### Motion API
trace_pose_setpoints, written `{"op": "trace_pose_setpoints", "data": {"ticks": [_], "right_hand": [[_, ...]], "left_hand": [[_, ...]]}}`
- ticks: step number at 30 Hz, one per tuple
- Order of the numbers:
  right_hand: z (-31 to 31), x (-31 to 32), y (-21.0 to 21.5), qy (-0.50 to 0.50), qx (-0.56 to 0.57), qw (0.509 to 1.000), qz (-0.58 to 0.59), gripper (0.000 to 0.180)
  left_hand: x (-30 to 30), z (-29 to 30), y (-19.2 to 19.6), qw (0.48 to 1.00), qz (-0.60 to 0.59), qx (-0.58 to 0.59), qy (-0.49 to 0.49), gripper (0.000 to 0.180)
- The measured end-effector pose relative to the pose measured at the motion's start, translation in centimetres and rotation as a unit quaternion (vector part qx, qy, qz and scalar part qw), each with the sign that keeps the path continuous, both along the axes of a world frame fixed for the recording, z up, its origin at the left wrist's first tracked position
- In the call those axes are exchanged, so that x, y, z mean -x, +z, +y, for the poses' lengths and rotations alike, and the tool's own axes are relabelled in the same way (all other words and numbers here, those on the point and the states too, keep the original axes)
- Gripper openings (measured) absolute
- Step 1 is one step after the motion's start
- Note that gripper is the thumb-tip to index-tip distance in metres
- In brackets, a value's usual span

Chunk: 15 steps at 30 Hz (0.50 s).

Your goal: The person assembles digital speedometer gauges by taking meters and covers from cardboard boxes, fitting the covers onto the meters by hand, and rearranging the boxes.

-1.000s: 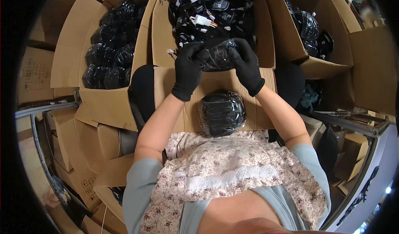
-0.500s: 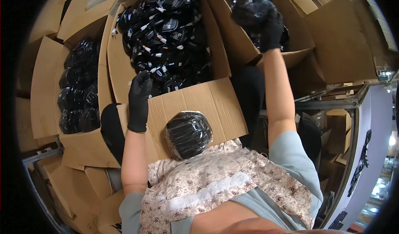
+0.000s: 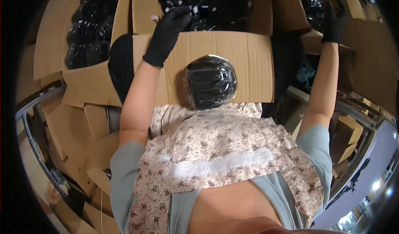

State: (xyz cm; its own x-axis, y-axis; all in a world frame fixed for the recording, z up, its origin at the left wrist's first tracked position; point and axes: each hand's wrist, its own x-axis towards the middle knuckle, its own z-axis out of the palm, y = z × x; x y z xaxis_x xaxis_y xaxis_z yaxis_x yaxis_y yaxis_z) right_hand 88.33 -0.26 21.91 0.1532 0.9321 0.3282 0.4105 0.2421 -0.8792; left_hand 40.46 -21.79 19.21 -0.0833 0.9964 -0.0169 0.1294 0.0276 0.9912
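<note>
A round black bundle in clear plastic wrap (image 3: pixel 210 83) rests on a flat cardboard sheet (image 3: pixel 253 67) across my lap. My left hand (image 3: pixel 168 34), in a black glove, is raised over the sheet's far left corner, at the near edge of a pile of black parts with white connectors (image 3: pixel 208 5). Its fingers are curled together; whatever is in them blends into the dark pile. Over the right-hand box, my gloved right hand (image 3: pixel 334 24) has its fingers apart, beside shiny wrapped bundles (image 3: pixel 309 1), holding nothing that I can see.
An open carton (image 3: pixel 143 13) surrounds the pile of parts. At the left, another carton (image 3: pixel 89 84) holds several wrapped black bundles (image 3: pixel 89 34). Folded cardboard (image 3: pixel 79 130) lies below it by a metal frame (image 3: pixel 39 96). More small cartons (image 3: pixel 349 136) stand on the right.
My right hand has let go of the wrapped bundle at the right-hand box. My left hand has moved toward the pile of parts. The whole view has shifted, with the boxes now higher in it.
</note>
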Motion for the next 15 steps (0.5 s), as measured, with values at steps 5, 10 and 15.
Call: {"op": "trace_pose_setpoints", "data": {"ticks": [5,10,15], "right_hand": [[-20.3,17.6,4.7,0.424,-0.028,0.851,-0.310,0.065],[-27.5,25.4,4.0,0.542,-0.096,0.769,-0.325,0.073],[-27.3,25.4,3.6,0.543,-0.074,0.771,-0.326,0.060]], "left_hand": [[0.3,-0.1,-1.3,0.997,-0.031,0.029,-0.066,0.028],[-0.5,-0.3,-0.3,0.990,0.019,0.053,-0.129,0.034],[2.0,3.5,1.3,0.972,0.168,0.031,-0.164,0.029]]}}
